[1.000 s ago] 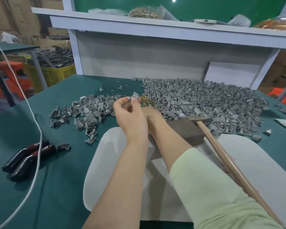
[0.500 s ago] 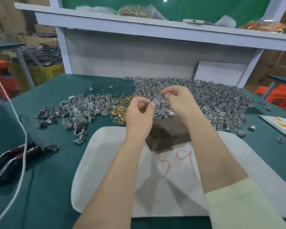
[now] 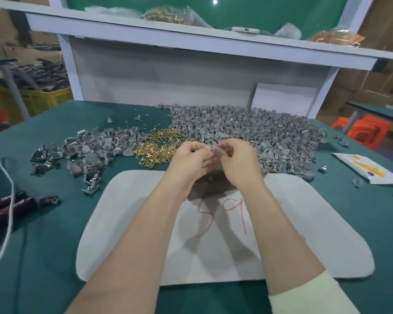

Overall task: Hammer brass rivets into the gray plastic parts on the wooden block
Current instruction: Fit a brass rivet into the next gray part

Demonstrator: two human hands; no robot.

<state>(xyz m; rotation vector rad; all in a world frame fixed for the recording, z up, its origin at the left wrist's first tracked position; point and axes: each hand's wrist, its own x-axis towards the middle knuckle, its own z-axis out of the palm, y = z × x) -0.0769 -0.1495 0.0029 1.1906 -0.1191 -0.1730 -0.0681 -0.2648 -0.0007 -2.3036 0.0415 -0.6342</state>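
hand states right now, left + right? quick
Left hand: closed, pinching the small gray plastic part.
Right hand: closed, pinching the same part from the other side.

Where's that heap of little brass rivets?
In the head view, the brass rivets lie just left of the left hand, between the smaller gray parts heap and the bigger heap.

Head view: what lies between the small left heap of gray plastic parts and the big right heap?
A loose pile of small brass rivets lies there on the green table, shown in the head view.
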